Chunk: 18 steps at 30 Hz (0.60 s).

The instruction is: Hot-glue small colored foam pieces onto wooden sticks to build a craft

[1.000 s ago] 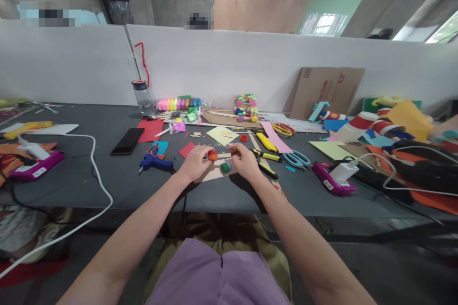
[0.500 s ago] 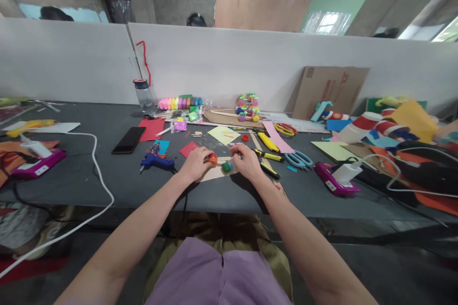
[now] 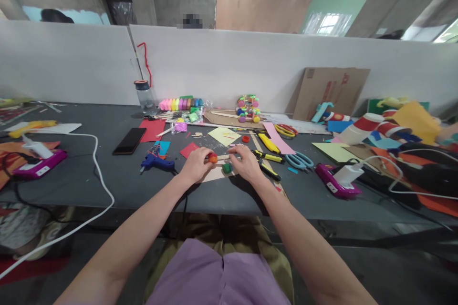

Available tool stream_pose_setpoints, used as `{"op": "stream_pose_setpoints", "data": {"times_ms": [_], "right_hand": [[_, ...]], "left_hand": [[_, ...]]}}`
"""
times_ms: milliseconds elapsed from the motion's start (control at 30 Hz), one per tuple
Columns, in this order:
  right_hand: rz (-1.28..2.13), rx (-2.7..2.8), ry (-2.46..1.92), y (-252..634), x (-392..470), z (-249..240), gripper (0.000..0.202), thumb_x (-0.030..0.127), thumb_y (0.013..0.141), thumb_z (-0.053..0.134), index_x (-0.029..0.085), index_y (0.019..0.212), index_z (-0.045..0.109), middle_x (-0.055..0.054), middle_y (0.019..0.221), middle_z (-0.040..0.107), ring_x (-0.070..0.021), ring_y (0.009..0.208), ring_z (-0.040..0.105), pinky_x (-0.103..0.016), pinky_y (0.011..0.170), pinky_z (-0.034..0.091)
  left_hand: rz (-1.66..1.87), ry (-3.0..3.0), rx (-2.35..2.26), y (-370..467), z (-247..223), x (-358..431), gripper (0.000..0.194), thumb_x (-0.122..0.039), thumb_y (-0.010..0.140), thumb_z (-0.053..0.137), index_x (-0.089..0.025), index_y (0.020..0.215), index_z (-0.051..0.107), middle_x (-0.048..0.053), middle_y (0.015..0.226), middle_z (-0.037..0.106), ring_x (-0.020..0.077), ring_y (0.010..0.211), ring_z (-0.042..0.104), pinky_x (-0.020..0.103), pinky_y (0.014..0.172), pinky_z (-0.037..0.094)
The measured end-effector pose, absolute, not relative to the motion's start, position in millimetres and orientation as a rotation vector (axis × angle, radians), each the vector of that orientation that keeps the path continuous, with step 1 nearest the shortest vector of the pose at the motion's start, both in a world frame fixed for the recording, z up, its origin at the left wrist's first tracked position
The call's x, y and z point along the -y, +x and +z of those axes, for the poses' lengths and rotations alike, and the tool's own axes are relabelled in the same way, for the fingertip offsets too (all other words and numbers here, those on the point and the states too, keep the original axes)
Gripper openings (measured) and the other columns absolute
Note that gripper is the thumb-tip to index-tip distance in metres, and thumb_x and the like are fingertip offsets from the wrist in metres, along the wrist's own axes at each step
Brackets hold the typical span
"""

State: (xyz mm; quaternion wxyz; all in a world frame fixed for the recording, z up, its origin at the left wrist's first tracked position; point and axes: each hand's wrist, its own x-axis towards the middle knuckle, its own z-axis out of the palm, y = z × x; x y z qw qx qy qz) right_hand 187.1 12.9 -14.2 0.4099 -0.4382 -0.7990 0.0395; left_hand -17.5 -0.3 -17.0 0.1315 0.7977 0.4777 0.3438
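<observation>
My left hand (image 3: pixel 196 164) is closed around a small orange-red round piece (image 3: pixel 213 157), pinched between thumb and fingers. From that piece a thin wooden stick (image 3: pixel 223 157) runs across to my right hand (image 3: pixel 245 162), whose bent fingers close on its far end. Between the hands, just below the stick, sits a small green round piece (image 3: pixel 226 167) with a bit of blue at its edge. A flat piece of tan cardboard (image 3: pixel 215 175) lies beneath, partly covered by both hands.
Left of my hands lie a blue glue gun (image 3: pixel 157 162) and a black phone (image 3: pixel 129 141). At right are yellow-black pliers (image 3: pixel 269 156), blue-handled scissors (image 3: pixel 299 160) and a purple power strip (image 3: pixel 336 182). A water bottle (image 3: pixel 144 97) stands near the white partition (image 3: pixel 222 62).
My right hand's fingers have shifted slightly left and spread a little along the stick. My left hand keeps its hold on the orange-red piece; the view has tilted very slightly.
</observation>
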Motion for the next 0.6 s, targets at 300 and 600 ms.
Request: {"op": "stream_pose_setpoints", "data": {"times_ms": [300,600], "right_hand": [[0.115,1.977,-1.149,188.7,-15.3,-16.9,0.017,0.014,0.076,0.054,0.02,0.085,0.066,-0.005,0.086,0.07,-0.0236,0.089,0.06,-0.039,0.084,0.046],[0.185,2.108,-1.059,186.9,-9.5,-10.6,0.01,0.022,0.081,0.056,0.02,0.084,0.066,-0.005,0.086,0.069,-0.023,0.089,0.058,-0.04,0.086,0.044]], "left_hand": [[0.989,2.292,-1.391,-15.5,-13.4,3.4,0.024,-0.026,0.074,0.067,-0.018,0.096,0.061,0.008,0.099,0.067,0.025,0.094,0.059,0.035,0.082,0.043],[0.939,2.329,-1.408,-15.8,-17.8,1.8,0.024,-0.023,0.073,0.066,-0.019,0.097,0.061,0.007,0.099,0.067,0.0249,0.095,0.059,0.037,0.084,0.043]]}}
